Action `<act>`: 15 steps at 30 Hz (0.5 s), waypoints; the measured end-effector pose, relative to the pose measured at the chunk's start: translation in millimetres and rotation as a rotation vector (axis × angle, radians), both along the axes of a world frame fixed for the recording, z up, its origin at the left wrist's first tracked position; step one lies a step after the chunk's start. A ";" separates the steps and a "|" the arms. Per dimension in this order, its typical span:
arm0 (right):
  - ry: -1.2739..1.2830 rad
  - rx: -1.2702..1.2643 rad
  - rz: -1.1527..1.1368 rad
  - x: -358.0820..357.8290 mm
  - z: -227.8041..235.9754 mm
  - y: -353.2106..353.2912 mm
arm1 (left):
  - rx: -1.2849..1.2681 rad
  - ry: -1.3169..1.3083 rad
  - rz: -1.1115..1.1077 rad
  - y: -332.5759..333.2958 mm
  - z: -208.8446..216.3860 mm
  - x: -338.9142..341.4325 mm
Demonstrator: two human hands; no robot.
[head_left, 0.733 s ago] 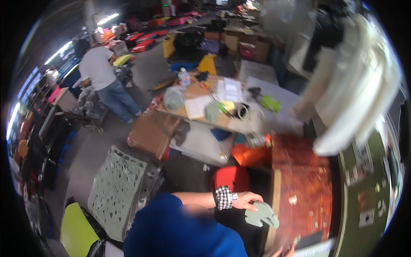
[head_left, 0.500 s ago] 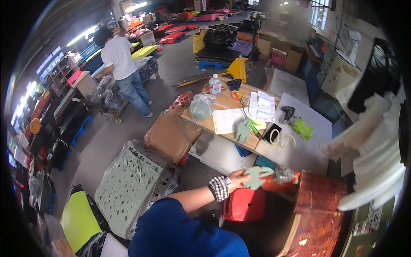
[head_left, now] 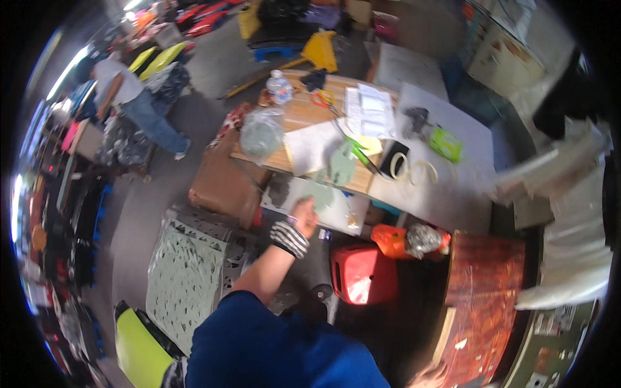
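1. While the left hand [head_left: 304, 218] is stretched toward the near edge of the wooden table [head_left: 303, 113], its fingers are closed on a flat, pale green piece [head_left: 318, 196]. Exact finger placement lost to blur.
2. Held piece: seen at the table's near edge, against the white board [head_left: 341, 216] lower down. Contact with either: cannot tell.
3. Right hand [head_left: 430, 376]: low in view, beside the reddish wooden bench [head_left: 482, 281]. Blurred and partly cut off; cannot tell whether its fingers are open or closed.
4. On the tabletop nearby: second green piece [head_left: 341, 167], just beside a green-handled tool [head_left: 356, 147]; white sheet [head_left: 310, 150]; bagged bundle [head_left: 261, 134] to the left.
5. Risk, my judgement: a hold on one edge only could let the piece droop, snag on the table edge, or slip down to the board.
6. Second risk: a low or hurried sweep could knock the other green piece, or rumple the sheet.
7. Red stool [head_left: 364, 274] near the forearm; a wide elbow swing might bump it.
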State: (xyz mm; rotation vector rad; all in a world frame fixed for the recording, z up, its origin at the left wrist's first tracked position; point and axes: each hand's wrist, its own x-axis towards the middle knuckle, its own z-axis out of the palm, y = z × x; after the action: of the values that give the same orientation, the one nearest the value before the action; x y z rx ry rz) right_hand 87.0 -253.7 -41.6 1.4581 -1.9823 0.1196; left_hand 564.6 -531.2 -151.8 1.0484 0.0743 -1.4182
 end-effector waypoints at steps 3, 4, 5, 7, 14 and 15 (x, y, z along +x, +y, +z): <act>-0.037 -0.024 -0.029 -3.8 -6.6 3.5 | -0.062 -0.064 0.058 -27.1 5.0 18.1; -0.057 -0.036 -0.021 -5.0 -10.1 4.5 | -0.088 -0.139 0.090 -37.7 7.4 20.9; -0.078 -0.049 -0.012 -6.1 -13.7 5.4 | -0.036 -0.142 0.090 -48.8 10.4 22.5; -0.163 -0.055 -0.035 -8.6 -21.6 7.3 | -0.034 -0.214 0.019 -74.4 14.7 21.4; -0.345 0.162 -0.262 -15.6 -33.2 17.7 | 0.014 -0.598 -0.166 -152.3 -11.3 5.6; -0.330 0.163 -0.258 -15.4 -33.0 18.4 | 0.004 -0.599 -0.184 -156.5 -17.9 4.9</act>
State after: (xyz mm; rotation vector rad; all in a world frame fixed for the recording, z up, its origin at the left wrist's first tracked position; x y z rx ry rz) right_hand 71.5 -235.3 -74.6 1.3320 -2.4826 0.0925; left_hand 569.5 -687.7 -169.7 1.4718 -0.4633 -1.2097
